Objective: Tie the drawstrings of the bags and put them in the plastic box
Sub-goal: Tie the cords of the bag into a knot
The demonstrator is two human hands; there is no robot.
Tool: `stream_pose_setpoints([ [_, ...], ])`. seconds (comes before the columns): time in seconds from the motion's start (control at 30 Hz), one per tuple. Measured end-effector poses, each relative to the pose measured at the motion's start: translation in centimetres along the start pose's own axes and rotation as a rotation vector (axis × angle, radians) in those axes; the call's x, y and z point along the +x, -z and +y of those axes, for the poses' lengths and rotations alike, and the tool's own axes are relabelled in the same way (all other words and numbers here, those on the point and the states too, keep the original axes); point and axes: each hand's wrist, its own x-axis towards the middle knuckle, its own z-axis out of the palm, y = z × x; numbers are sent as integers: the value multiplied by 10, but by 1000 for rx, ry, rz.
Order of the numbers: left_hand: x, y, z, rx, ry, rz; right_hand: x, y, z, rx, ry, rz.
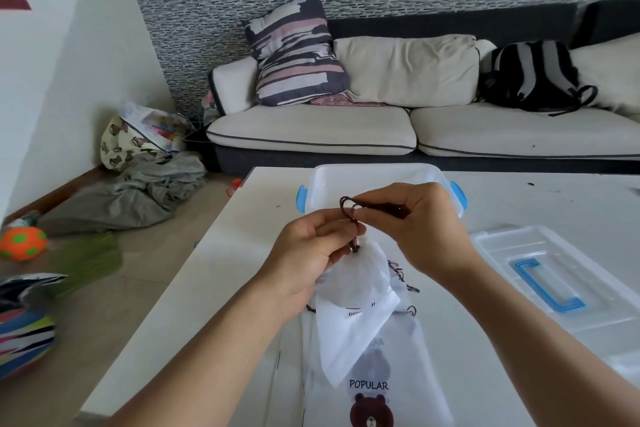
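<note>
A white drawstring bag hangs above the table, its neck gathered. Its dark brown drawstring loops between both hands. My left hand pinches the cord just above the bag's neck. My right hand pinches the cord's far end, pulled out to the right. Beneath lie more flat white bags printed with a brown bear and "POPULAR". The clear plastic box with blue latches stands on the table behind my hands, partly hidden by them.
The box's clear lid with a blue handle lies on the white table to the right. A sofa stands beyond the table. Clothes, a ball and bags lie on the floor at the left.
</note>
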Motion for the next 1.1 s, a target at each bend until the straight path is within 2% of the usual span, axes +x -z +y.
stream_pose_setpoints([
  [0.1, 3, 2, 4, -143, 20, 60, 1, 7, 2, 79, -90, 40],
  [0.23, 7, 4, 5, -203, 17, 77, -1, 10, 6, 63, -169, 17],
  [0.47, 11, -9, -4, -118, 56, 34, -8, 10, 7, 102, -200, -87],
  [0.7, 17, -32, -11, -71, 69, -12, -17, 23, 18, 13, -135, 17],
  [0.87, 20, -45, -13, -148, 133, -76, -21, 33, 21, 148, -215, 48],
  [1.1, 22, -55, -15, -179, 137, -115, -26, 44, 30, -114, -101, 8],
])
